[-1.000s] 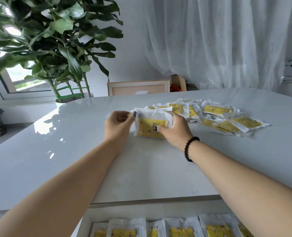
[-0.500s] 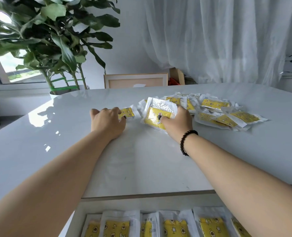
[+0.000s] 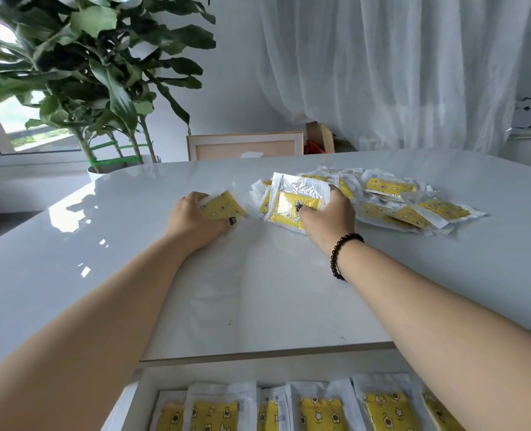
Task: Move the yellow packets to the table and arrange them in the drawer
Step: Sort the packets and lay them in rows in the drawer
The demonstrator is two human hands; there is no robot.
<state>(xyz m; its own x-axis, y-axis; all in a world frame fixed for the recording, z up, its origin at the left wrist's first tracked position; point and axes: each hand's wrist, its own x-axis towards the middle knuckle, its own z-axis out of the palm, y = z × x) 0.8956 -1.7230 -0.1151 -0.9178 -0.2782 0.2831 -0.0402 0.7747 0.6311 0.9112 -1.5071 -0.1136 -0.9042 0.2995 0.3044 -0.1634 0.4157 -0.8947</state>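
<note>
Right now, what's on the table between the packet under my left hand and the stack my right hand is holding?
In the head view, only bare table lies between the single packet and the stack.

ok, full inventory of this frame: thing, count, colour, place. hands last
table: one, glossy white, across the middle.
loose packets: a pile, count unclear, yellow in clear wrap, far right of the table.
drawer: one, white, open below the table's near edge.
drawer packets: at least six showing, yellow, in a row.
plant: one, green, far left.
frame: one, pale wood, behind the table.
curtain: white, sheer, back right.
bracelet: one, black beads, right wrist.
left hand: holds a single packet on the table.
right hand: grips a packet stack.
</note>
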